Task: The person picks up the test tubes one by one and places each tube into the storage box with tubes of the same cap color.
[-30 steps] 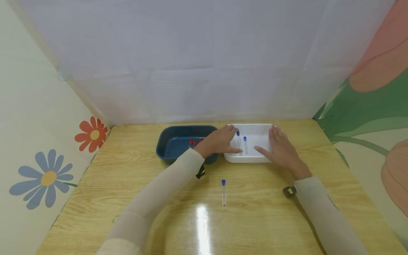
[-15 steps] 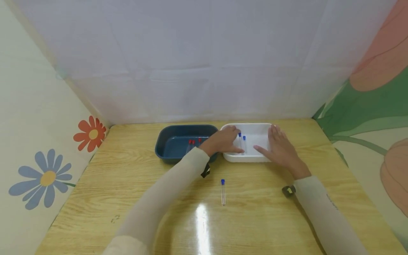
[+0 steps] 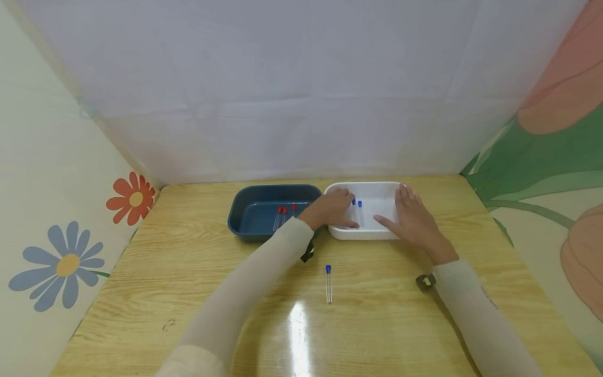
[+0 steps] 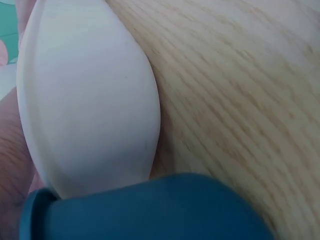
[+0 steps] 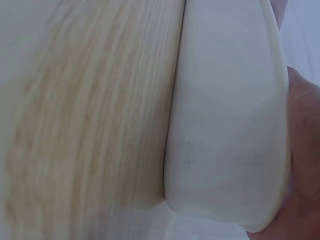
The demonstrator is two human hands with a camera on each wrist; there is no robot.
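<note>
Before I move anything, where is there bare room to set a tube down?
Bare table lies left of the blue tray, and between the loose blue-capped tube and the right sleeve. In the white tray, bare floor runs from two tubes to the right hand. It's crowded at that tray's left end, around the left hand, and where both trays sit close.

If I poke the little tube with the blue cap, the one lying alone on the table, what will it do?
The tube looks slim and round, so it would probably roll if poked sideways, though its wider blue cap might make it curve. It's see-through and straight, so it's likely stiff. Being so thin, it's probably light.
</note>
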